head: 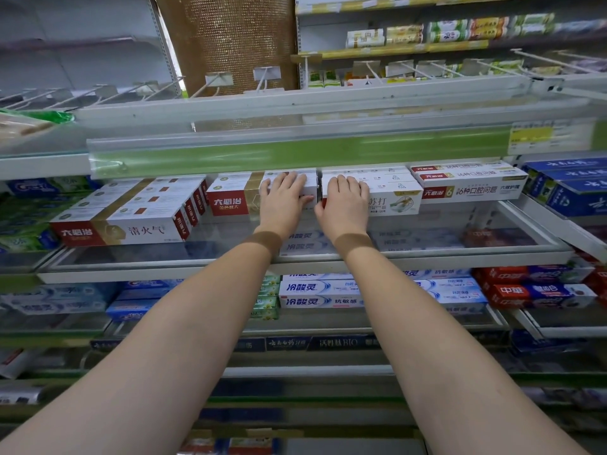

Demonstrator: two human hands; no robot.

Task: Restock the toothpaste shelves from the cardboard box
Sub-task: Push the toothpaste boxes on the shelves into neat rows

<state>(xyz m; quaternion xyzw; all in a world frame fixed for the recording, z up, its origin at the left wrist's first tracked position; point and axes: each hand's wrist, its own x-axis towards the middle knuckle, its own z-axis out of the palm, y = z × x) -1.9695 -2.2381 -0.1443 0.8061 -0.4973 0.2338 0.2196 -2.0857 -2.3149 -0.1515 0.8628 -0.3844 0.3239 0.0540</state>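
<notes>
Both my arms reach onto a clear-fronted shelf (295,262) of white toothpaste cartons. My left hand (285,200) lies on a red, gold and white carton stack (235,198), fingers over the top and thumb against the front. My right hand (345,205) lies the same way on the neighbouring white carton stack (392,197), which has a green-and-yellow picture. The two hands sit side by side, almost touching. The cardboard box is not in view.
More red-and-white cartons (124,221) stand to the left, and another stack (469,180) to the right beside blue boxes (571,188). A green price rail (295,152) hangs just above my hands. Lower shelves hold blue-white (315,292) and red (532,290) toothpaste boxes.
</notes>
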